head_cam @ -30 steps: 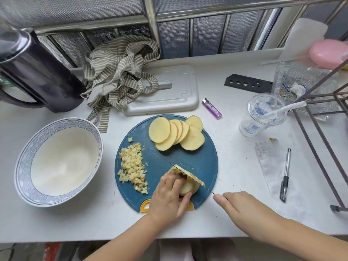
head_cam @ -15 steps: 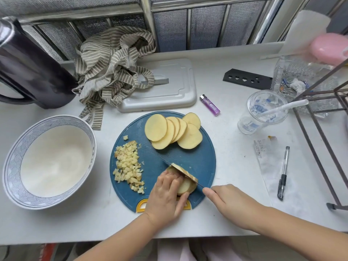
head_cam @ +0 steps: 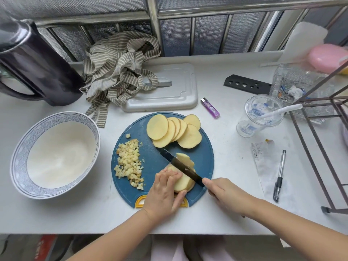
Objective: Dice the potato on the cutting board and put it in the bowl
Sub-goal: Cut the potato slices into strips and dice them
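Observation:
A round blue cutting board (head_cam: 203, 159) lies in the middle of the counter. At its back sit several round potato slices (head_cam: 173, 131), fanned out. A heap of diced potato (head_cam: 130, 162) lies on its left side. Near the front, my left hand (head_cam: 163, 193) grips a stack of potato slices (head_cam: 183, 182) with curled fingers. My right hand (head_cam: 224, 194) holds a black knife (head_cam: 178, 165) whose blade lies tilted across the stack, with one cut piece (head_cam: 184, 158) leaning on its far side. A white bowl (head_cam: 54, 157) with a blue patterned rim stands left of the board.
A black jug (head_cam: 37, 65) and striped cloth (head_cam: 116, 74) stand at the back left. A grey tray (head_cam: 169, 91) and purple lighter (head_cam: 210, 107) lie behind the board. Right of it are a plastic cup (head_cam: 259, 117), a pen (head_cam: 279, 176), paper and a metal rack (head_cam: 323, 113).
The knife has gone from standing on edge over the stack to lying tilted, its black side showing. A cut piece has come away on the far side. The left hand stays on the stack.

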